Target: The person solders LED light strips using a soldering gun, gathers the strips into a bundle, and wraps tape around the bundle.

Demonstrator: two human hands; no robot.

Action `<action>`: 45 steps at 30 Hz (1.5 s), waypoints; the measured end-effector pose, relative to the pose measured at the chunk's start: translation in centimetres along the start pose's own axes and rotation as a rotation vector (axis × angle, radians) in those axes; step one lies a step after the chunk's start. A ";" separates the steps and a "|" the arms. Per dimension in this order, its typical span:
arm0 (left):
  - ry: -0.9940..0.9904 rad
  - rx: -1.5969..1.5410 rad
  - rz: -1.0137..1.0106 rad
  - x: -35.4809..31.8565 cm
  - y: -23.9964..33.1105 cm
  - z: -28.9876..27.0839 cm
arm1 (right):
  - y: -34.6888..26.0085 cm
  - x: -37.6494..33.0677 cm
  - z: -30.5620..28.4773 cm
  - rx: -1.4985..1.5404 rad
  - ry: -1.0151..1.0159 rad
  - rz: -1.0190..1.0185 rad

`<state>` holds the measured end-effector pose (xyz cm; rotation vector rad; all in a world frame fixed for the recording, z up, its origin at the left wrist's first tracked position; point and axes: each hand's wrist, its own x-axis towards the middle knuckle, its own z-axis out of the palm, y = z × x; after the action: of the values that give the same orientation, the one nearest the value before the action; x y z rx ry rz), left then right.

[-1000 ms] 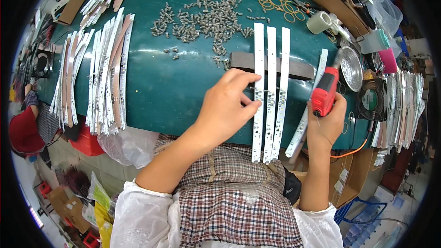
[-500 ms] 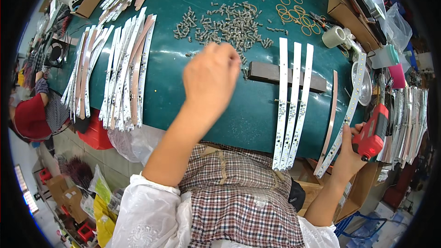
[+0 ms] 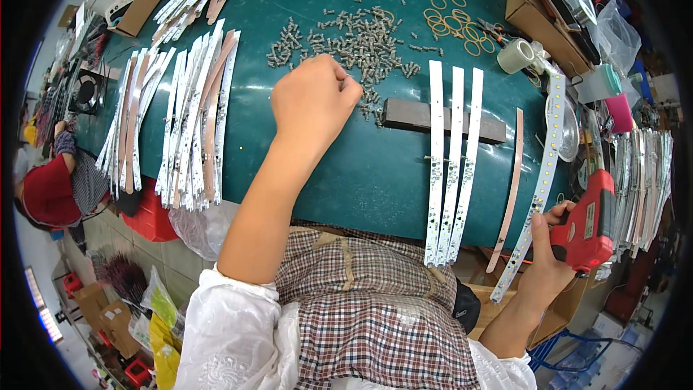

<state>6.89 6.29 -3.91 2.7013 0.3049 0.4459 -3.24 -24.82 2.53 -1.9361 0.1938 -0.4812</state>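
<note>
My left hand [image 3: 310, 101] is closed over the near-left edge of a pile of small metal connector-like pieces [image 3: 361, 40]. Its curled fingertips are hidden, so what they hold, if anything, does not show. At the right, my right hand [image 3: 546, 271] is wrapped round a red and black handheld power tool [image 3: 586, 225]. Beside its thumb lies a long white LED strip [image 3: 552, 130], its lower end past the table edge. Left of that is a thin copper-coloured strip [image 3: 515, 180]. Three white circuit strips [image 3: 453, 166] rest side by side across a dark bar [image 3: 406, 113].
Bundles of strips [image 3: 191, 123] cover the left of the green table [image 3: 325, 188]. Rubber bands [image 3: 455, 23], a tape roll [image 3: 515, 56] and a cardboard box [image 3: 538, 25] are at the far right. More strips [image 3: 642, 188] stand beyond the tool. Another person [image 3: 54, 184] is at far left.
My left hand has turned, with its fingers curling in further. The red tool in my right hand has tilted more upright and shifted slightly right. The view has shifted a little.
</note>
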 end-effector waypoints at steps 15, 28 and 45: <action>-0.264 -0.525 -0.256 -0.6 -0.6 -3.1 | -2.4 -0.6 1.8 0.115 -0.116 0.161; -0.448 -1.140 -0.318 -1.4 1.1 -4.5 | -2.6 -0.8 2.4 0.180 -0.177 0.137; -0.897 -1.584 -0.452 -7.2 6.9 -2.5 | -2.3 -1.7 5.0 0.339 -0.353 0.244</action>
<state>0.36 -1.06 -0.85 1.0105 0.1459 -0.5079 -2.92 -19.06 2.56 -1.6063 0.1086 -0.0038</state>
